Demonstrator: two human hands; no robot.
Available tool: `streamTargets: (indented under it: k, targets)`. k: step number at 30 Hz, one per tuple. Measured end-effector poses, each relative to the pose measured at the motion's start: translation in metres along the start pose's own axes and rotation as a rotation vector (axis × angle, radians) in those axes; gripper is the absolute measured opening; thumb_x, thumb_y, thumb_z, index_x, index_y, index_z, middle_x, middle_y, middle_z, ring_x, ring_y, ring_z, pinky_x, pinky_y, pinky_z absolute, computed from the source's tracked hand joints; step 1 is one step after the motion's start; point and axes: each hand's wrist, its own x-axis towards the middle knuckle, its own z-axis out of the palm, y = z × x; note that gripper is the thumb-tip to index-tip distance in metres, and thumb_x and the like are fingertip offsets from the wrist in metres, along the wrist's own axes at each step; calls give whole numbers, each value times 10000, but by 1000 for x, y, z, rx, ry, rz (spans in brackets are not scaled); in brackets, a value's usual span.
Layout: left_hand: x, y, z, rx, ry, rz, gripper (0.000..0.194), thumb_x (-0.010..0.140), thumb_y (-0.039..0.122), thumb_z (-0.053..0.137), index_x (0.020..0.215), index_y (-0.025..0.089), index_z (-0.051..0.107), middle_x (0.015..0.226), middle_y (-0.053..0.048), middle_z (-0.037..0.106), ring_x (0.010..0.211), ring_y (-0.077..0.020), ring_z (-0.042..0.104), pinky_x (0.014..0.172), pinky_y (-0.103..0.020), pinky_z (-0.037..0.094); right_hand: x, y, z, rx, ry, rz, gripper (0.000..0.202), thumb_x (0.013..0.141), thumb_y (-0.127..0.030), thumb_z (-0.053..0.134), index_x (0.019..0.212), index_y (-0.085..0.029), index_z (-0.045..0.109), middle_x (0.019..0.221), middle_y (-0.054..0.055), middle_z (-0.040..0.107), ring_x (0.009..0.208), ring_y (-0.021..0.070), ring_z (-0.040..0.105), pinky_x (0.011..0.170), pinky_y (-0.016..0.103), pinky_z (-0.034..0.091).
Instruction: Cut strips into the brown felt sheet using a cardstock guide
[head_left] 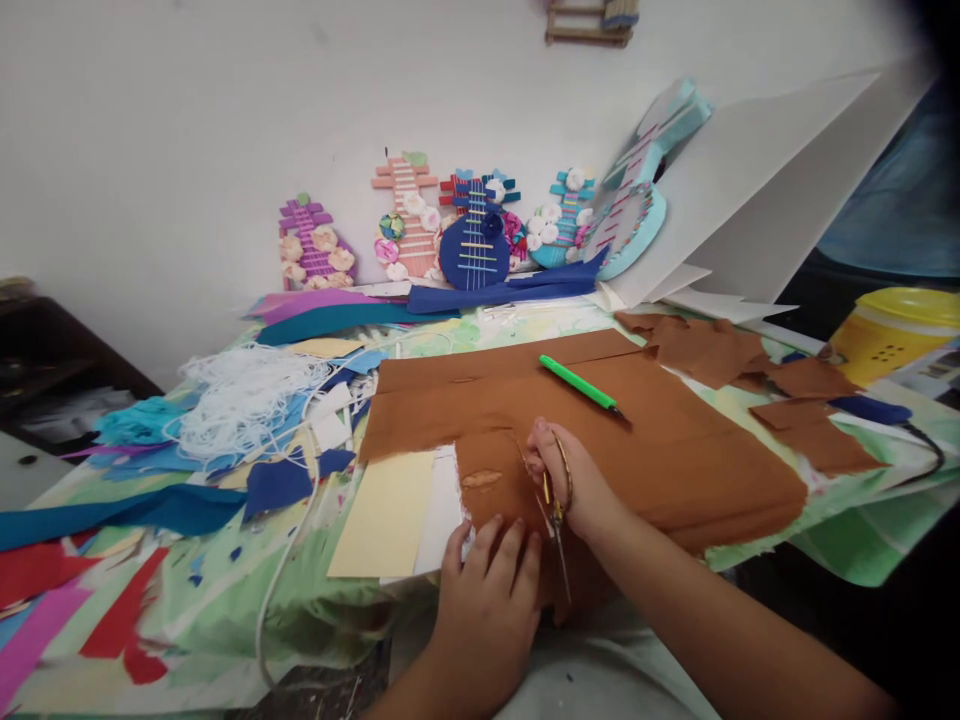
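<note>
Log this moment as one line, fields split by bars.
left hand: resting on brown sheet | right hand: holding scissors, tips toward wearer | green pen: lying on brown sheet | white string: heaped left

wooden rack (589,38) cut off at top, 2 forearms (720,612) at bottom; scissors (557,510) partly hidden by right hand (581,482).

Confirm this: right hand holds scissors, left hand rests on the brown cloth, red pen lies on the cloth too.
The pen on the brown cloth is green, not red, as the head view shows. The right hand holds the scissors; the left hand rests on the cloth.
</note>
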Motion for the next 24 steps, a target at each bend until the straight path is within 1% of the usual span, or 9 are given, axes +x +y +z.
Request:
streamTargets:
  k: [4, 9, 13, 16, 20, 24]
  targets:
    - [1, 1, 1, -24, 16, -14, 304, 828, 332, 434, 1025, 148, 575, 1024, -78, 600, 973, -252, 471, 889, -450, 245, -4, 2, 1, 43, -21, -20, 479, 696, -674, 362, 653, -199, 397, 508, -65, 351, 443, 87, 339, 435, 215, 282]
    - [-1, 3, 1, -15, 7, -25, 311, 803, 315, 454, 1033, 144, 574, 1032, -80, 597, 972, -258, 477, 895, -454, 245, -8, -1, -3, 126, -19, -78, 447, 708, -637, 397, 647, -195, 424, 512, -52, 382, 460, 92, 358, 455, 225, 291]
    - [-2, 4, 1, -5, 8, -30, 305, 805, 309, 447, 1032, 151, 577, 1039, -78, 595, 974, -257, 480, 899, -451, 241, -5, -9, -12, 302, 79, -40, 436, 675, -638, 428, 638, -203, 429, 497, -52, 384, 438, 94, 345, 437, 230, 281]
    - [-2, 4, 1, -20, 11, -39, 295, 814, 296, 438, 1026, 147, 579, 1035, -79, 596, 975, -258, 480, 903, -457, 235, 0, -12, -18, 369, 146, -85, 427, 675, -635, 430, 641, -209, 443, 494, -47, 392, 448, 101, 360, 448, 237, 292]
    - [0, 4, 1, -27, 41, -36, 278, 813, 270, 442, 1012, 138, 584, 1018, -82, 602, 958, -259, 486, 892, -462, 248, 1, -14, -23, 383, 183, -152, 451, 680, -663, 391, 649, -217, 452, 506, -40, 394, 463, 110, 366, 462, 256, 300]
    - [0, 3, 0, -35, 54, -23, 260, 808, 263, 446, 992, 152, 593, 1007, -79, 604, 949, -259, 490, 883, -476, 256, -1, -18, -26, 420, 200, -136, 472, 663, -687, 395, 653, -218, 454, 513, -35, 398, 456, 109, 365, 454, 262, 290]
